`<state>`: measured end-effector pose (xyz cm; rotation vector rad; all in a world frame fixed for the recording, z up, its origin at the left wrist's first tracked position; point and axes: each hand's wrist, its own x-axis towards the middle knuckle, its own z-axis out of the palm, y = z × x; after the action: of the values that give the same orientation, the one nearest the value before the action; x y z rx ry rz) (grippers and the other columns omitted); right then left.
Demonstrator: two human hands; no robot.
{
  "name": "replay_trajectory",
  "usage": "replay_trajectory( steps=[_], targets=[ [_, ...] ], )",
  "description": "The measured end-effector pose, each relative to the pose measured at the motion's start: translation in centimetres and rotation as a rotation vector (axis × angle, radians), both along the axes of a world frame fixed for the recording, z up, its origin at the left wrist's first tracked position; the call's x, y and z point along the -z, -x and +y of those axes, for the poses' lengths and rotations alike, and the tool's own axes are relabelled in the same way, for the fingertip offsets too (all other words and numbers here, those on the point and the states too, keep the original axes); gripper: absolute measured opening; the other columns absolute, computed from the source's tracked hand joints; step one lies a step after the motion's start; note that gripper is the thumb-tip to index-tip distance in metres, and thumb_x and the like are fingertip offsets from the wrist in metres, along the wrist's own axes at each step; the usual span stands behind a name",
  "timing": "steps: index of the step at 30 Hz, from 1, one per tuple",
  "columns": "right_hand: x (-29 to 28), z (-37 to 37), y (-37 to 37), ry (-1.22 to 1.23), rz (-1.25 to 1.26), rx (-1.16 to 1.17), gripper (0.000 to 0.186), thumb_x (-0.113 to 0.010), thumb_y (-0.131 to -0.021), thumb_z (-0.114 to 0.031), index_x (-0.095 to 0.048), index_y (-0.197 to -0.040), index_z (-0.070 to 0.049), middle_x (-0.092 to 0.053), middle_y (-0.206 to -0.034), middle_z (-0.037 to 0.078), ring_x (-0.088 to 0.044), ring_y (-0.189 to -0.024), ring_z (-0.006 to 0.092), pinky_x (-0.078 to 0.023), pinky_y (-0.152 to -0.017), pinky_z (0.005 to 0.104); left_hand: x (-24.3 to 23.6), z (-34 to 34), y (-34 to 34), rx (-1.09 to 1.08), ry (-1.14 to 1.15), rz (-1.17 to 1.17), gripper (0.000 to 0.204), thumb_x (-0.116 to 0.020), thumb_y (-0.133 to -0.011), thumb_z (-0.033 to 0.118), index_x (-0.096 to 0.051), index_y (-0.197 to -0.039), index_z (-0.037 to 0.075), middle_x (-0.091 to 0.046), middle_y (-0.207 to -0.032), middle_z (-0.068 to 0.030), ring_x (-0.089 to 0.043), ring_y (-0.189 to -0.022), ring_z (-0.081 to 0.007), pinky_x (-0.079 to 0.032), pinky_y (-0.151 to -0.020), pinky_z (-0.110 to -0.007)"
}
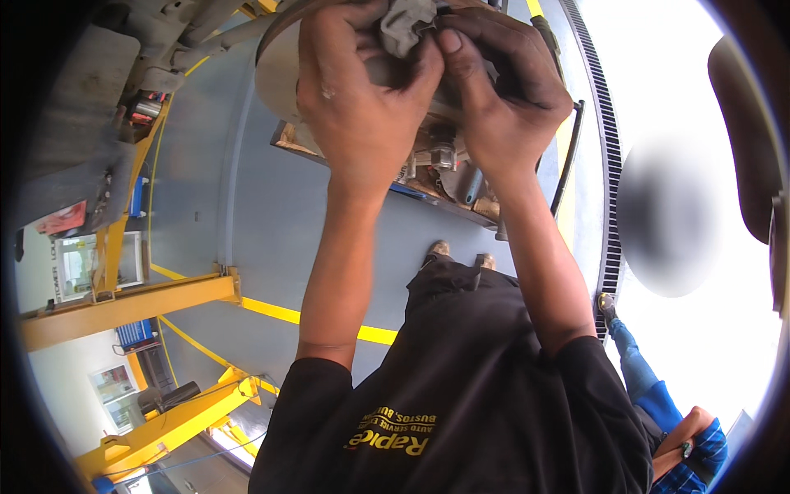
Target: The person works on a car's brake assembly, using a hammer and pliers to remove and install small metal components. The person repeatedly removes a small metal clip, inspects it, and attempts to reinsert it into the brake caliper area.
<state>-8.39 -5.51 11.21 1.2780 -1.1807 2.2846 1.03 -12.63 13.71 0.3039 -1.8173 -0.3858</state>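
Both hands are raised at the top of the view, beside a large round brake disc under a vehicle. My left hand is closed, with its fingers curled around a rough grey metal brake part and its thumb pointing toward the right hand. Bent fingers and a thumb pressed inward close my right hand near the same part. The thumbs almost meet just under it. Whatever lies between the right fingers is hidden.
Below the hands is a tray with metal parts and tools. Yellow lift beams stand at left, among dark vehicle underparts. A floor grate runs down the right. Another person is at lower right.
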Motion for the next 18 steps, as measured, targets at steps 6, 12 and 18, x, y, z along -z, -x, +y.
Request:
replay_trajectory(
  steps=[6,12,18],
  targets=[
    [2.7,2.4,-1.5,0.05,-0.303,-0.196,0.016,-0.078,-0.091,-0.006,-0.072,-0.104,0.003,-0.074,-0.106,0.013,-0.069,-0.095,0.0164,-0.057,-0.081,0.0304,1.0,2.0,-1.2,0.059,0.149,-0.081,0.054,-0.081,-0.089,0.011,-0.054,-0.132,-0.006,-0.058,-0.13,-0.0158,-0.061,-0.115,-0.0236,-0.055,-0.093,-0.035],
    [7.4,14.7,-6.7,-0.206,-1.108,-0.981,0.024,-0.076,-0.097,-0.02,-0.07,-0.104,0.003,-0.072,-0.094,0.005,-0.065,-0.088,0.0089,-0.052,-0.079,0.0254,8.8,10.8,-8.7,0.611,-0.56,-0.056,0.051,-0.083,-0.087,0.009,-0.061,-0.13,-0.006,-0.057,-0.127,-0.017,-0.059,-0.109,-0.0206,-0.051,-0.091,-0.033],
    [13.1,18.9,-4.2,-0.688,-0.823,-0.921,0.026,-0.074,-0.098,-0.023,-0.074,-0.104,0.002,-0.072,-0.101,0.005,-0.064,-0.093,0.0109,-0.052,-0.083,0.0287,12.4,12.5,-9.6,0.509,-0.556,-0.422,0.024,-0.071,-0.096,0.0,-0.064,-0.119,-0.003,-0.073,-0.105,-0.0133,-0.071,-0.094,-0.0184,-0.058,-0.082,-0.033]
  ],
)
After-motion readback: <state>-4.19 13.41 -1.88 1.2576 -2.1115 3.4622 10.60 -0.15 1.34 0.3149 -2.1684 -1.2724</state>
